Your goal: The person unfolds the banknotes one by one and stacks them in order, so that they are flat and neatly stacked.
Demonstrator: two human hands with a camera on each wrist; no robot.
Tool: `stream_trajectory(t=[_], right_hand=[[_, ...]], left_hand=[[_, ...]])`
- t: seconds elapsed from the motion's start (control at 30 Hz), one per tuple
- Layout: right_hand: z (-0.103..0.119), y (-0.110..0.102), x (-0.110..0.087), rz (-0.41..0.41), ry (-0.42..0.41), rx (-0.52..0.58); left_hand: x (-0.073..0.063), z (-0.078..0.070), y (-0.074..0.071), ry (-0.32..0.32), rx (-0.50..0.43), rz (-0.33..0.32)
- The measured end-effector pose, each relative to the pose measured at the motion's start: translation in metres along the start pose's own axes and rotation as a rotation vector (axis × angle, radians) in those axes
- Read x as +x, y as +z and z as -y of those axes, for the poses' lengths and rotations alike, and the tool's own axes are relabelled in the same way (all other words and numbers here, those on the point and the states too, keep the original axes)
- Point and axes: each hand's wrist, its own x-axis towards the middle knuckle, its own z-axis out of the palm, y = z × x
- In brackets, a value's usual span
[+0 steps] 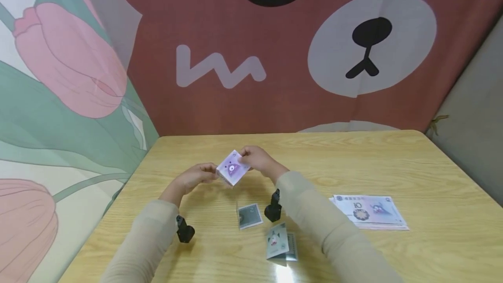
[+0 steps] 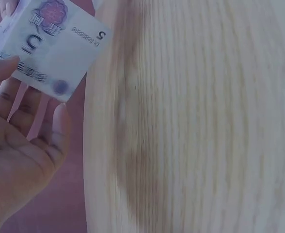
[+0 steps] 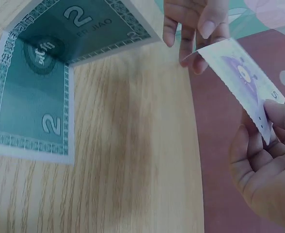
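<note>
Holds a folded purple note (image 1: 232,168) marked 5 up over the wooden table (image 1: 432,169), between both hands. Pinches its right side with the right hand (image 1: 257,160), with the thumb flat on the printed face; pinches the opposite corner with the left hand (image 1: 196,176), with fingers behind the paper. Has below, between the sleeves (image 1: 147,230), two folded green notes (image 1: 277,239) (one plainly marked 2 in the right wrist view), and, beyond the right sleeve, a stack of notes (image 1: 371,210) topped by a 10.
</note>
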Motion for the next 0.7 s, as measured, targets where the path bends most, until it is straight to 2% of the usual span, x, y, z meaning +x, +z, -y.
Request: stream_trajectory(t=[0.17,0.4,0.7], right_hand=[[-0.003,-0.011,-0.006,-0.023,0.012,0.068],[-0.014,-0.03,-0.017,-0.065,0.02,0.117],[-0.029,-0.052,-0.034,-0.106,0.022,0.164]], left_hand=[[0.0,0.0,0.002,0.014,0.014,-0.024],[0.001,0.002,0.011,0.019,-0.073,-0.017],[0.003,-0.004,0.035,0.088,-0.223,0.021]])
